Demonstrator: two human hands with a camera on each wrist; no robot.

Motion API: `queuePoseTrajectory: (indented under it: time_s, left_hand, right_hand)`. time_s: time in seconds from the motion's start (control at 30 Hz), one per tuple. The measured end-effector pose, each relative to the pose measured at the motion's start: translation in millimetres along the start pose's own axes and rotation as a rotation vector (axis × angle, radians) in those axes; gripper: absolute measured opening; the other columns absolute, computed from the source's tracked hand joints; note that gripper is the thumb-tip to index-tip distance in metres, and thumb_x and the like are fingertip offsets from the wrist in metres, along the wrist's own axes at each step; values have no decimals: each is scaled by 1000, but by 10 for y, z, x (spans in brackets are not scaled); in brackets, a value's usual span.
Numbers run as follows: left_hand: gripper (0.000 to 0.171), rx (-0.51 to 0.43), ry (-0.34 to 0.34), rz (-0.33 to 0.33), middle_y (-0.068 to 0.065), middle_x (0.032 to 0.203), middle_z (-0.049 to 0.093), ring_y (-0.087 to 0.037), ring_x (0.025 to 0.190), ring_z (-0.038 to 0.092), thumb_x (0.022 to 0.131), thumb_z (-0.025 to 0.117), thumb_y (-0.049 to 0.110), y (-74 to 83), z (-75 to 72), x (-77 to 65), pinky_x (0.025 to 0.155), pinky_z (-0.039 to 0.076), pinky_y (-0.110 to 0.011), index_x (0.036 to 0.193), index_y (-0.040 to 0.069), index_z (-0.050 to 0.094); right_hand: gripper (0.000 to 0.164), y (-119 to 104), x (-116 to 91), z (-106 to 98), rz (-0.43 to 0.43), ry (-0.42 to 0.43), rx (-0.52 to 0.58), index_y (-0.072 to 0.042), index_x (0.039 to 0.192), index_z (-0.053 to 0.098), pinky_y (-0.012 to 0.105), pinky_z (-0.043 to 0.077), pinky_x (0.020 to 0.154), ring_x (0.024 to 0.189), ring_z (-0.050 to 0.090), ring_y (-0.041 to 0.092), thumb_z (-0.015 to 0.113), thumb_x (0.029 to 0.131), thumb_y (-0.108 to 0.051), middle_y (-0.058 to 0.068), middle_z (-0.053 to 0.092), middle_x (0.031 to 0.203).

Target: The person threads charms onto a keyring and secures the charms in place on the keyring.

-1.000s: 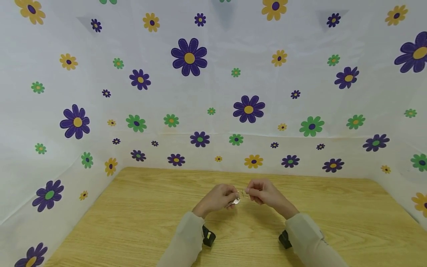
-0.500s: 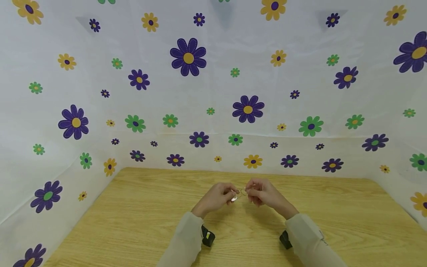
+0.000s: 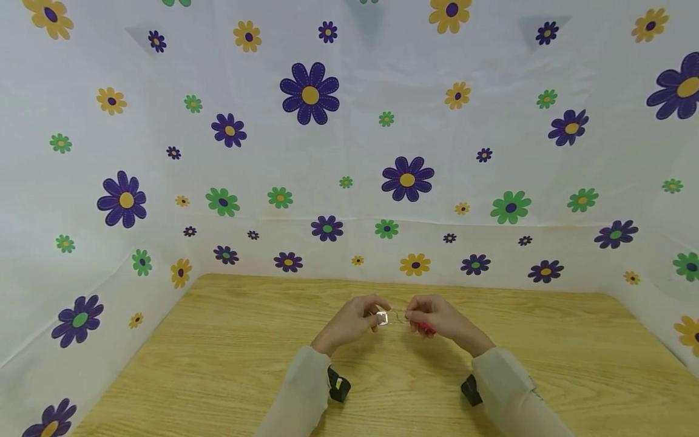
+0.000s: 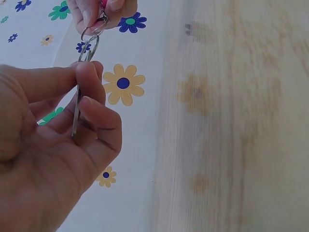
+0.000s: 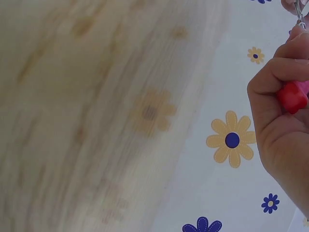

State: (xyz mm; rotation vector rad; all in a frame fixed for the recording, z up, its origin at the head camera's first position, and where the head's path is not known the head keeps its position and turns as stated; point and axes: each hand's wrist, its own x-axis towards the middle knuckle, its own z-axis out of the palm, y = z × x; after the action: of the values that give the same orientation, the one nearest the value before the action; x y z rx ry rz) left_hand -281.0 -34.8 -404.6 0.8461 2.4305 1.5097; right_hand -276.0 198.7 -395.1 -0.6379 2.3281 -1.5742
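Over the middle of the table, my left hand [image 3: 352, 323] pinches a flat silvery metal piece [image 3: 383, 318] between thumb and fingers. Seen edge-on in the left wrist view, this piece runs up to a metal ring [image 4: 94, 48]. That ring meets a second, smaller ring and short chain [image 4: 103, 21] leading to my right hand [image 3: 439, 320]. The right fingers grip the chain end of a keychain, and its red and pink charm [image 5: 292, 97] lies inside the curled fingers, mostly hidden. Both hands are close together, with the rings spanning the gap.
The wood-grain table [image 3: 229, 364] extends around both arms. A white flowered cloth [image 3: 349, 139] stands behind it and along both sides. Black wrist devices [image 3: 339, 386] are worn under the pale sleeves [image 3: 300, 388].
The silvery piece has turned in my left fingers and now shows a squarish face. The red charm has come into sight below my right hand, which has shifted slightly right.
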Motion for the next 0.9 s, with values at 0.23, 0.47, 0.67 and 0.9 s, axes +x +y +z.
queuePoseTrajectory:
  time_s: [0.23, 0.47, 0.67, 0.9]
  left_hand:
    - [25, -11, 3, -5, -19, 86, 66, -42, 80, 63, 100, 54, -8, -19, -12, -5, 57, 39, -23, 122, -6, 65]
    - [27, -38, 30, -13, -6, 82, 64, -40, 83, 66, 98, 52, -15, -61, -53, 21, 75, 56, -45, 120, -8, 65]
    - [27, -40, 36, -39, -6, 85, 65, -39, 85, 68, 98, 52, -15, -85, -83, 35, 77, 56, -47, 121, -9, 65]
    - [24, -50, 38, -68, -6, 89, 65, -29, 83, 70, 99, 54, -12, -96, -110, 44, 79, 57, -45, 121, -10, 64]
  right_hand:
    - [19, -21, -26, -62, 19, -42, 7, 13, 103, 58, 22, 43, 54, 60, 52, 12, 54, 104, -5, 9, 62, 77]
    - [19, 38, -45, -166, 56, -60, 42, 13, 105, 57, 23, 44, 56, 63, 52, 13, 54, 104, -5, 12, 63, 82]
    - [20, 89, -19, -208, 55, -71, 77, 14, 106, 57, 23, 44, 57, 64, 52, 12, 55, 103, -5, 12, 65, 84]
    - [20, 112, -19, -272, 89, -48, 72, 13, 106, 58, 24, 46, 59, 68, 53, 15, 62, 100, -6, 13, 65, 88]
